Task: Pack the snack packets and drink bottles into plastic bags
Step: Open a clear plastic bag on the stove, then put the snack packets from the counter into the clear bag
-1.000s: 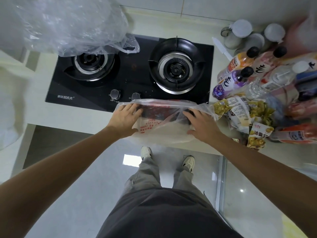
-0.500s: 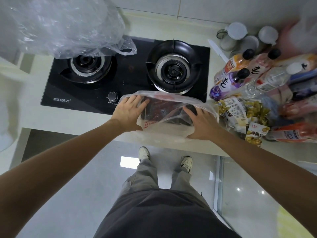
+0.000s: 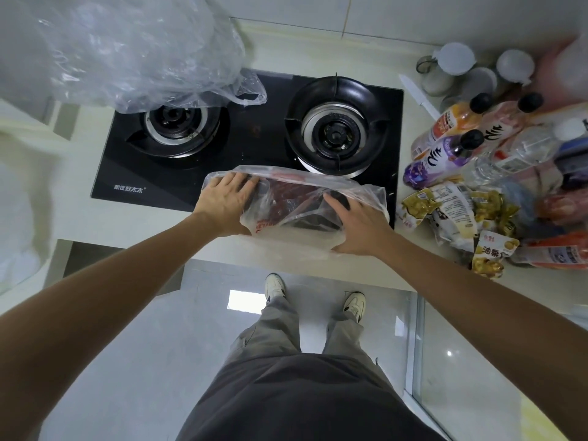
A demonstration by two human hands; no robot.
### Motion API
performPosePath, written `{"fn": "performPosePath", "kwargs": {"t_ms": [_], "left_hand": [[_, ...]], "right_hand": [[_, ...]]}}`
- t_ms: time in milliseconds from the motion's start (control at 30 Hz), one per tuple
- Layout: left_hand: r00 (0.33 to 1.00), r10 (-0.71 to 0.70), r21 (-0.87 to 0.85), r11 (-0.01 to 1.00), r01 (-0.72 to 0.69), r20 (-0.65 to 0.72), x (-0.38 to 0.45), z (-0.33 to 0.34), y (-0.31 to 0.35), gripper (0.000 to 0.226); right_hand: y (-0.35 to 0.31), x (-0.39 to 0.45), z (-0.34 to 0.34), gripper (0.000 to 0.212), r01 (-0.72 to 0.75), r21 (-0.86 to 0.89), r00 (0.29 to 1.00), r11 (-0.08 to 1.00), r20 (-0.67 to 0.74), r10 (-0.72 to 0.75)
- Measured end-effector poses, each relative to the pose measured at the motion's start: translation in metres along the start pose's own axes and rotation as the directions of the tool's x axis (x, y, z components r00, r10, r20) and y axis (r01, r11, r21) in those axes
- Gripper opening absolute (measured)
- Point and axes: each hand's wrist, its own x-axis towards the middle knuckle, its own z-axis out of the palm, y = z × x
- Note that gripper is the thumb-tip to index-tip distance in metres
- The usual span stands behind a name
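left hand (image 3: 224, 202) lies flat on the left end of the bag (image 3: 305, 229), fingers straight and spread, pressing not gripping. right hand (image 3: 356, 230) does the same on the right side, fingers straight on the film, palm near the counter (image 3: 133, 224) edge — nothing pinched in either that i can see. bag sits at the front edge of the counter, its far side overlapping the stove (image 3: 248, 144) glass, just below the right burner (image 3: 335, 128).

bag is thin clear film w/ red print, crinkly, slack; dark red and black packets (image 3: 299, 202) show thru it. judgement: light load, soft and shifty, film prob slippery and easy to tear — better to gather the open mouth or cup it from under than to pull on one wall.

still to pack, right of the bag: loose snacks (image 3: 458, 214) in glossy yellow-white foil, crumply, light. bottles (image 3: 445, 154) beyond them lie tilted in a pile, smooth round plastic w/ black caps — heavier, will roll; take by the body. a second clear bag (image 3: 143, 52) is puffed over the left burner, well apart from the hands.
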Motion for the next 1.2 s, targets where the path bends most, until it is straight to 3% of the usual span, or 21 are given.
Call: {"fn": "performPosePath", "kwargs": {"t_ms": [167,467,733,967,1200], "left_hand": [[1.0,0.024,-0.05,0.998,-0.025,-0.015,0.0,0.002,-0.01,0.124],[0.978,0.152,-0.124,0.977,-0.171,-0.145,-0.012,-0.015,0.016,0.079],[0.968,0.193,-0.112,0.971,-0.212,-0.162,-0.016,-0.046,0.068,0.078],[0.96,0.185,-0.097,0.973,-0.208,-0.211,-0.012,-0.07,0.145,0.075],[0.907,0.309,-0.024,0.944,-0.329,-0.284,-0.002,-0.071,0.253,0.078]], "right_hand": [[-0.008,0.012,-0.002,0.132,-0.002,-0.005,0.999,1.0,-0.049,0.002],[-0.002,-0.004,-0.006,0.106,0.061,0.017,0.986,0.998,-0.154,-0.057],[0.008,-0.043,-0.016,0.076,0.176,0.076,0.934,0.981,-0.327,-0.142],[0.066,-0.093,-0.001,0.06,0.264,0.096,0.851,0.96,-0.492,-0.185],[0.153,-0.157,0.04,0.061,0.118,0.143,0.865,0.983,-0.5,-0.031]]}}
